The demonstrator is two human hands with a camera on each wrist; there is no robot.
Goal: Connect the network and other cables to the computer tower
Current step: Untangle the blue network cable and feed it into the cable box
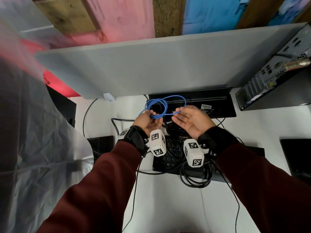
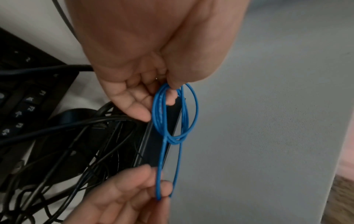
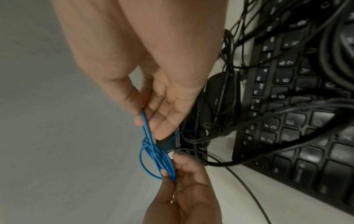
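The left hand (image 1: 148, 121) pinches a small coil of blue network cable (image 1: 158, 106) between thumb and fingertips, the loops hanging from that pinch, as the left wrist view shows. The right hand (image 1: 191, 121) lies palm-up with most fingers loosely straight, while its thumb and forefinger pinch a doubled strand of the same blue cable pulled out from the coil; the strand runs taut between the two hands. Both hands are raised above the white worktop (image 1: 168, 207), just in front of a black monitor base (image 1: 217, 105) and below a grey partition panel (image 1: 151, 64). Under the wrists lies a black keyboard (image 1: 170, 155), crossed by a tangle of black cables (image 1: 195, 180), with a black mouse (image 3: 220, 94) near the keyboard's far edge. The computer tower (image 1: 277, 73) stands at the right end of the worktop, well apart from the hands, its rear ports facing the person; a connector is already plugged in near its top. Clear plastic sheeting (image 1: 33, 132) hangs at the left
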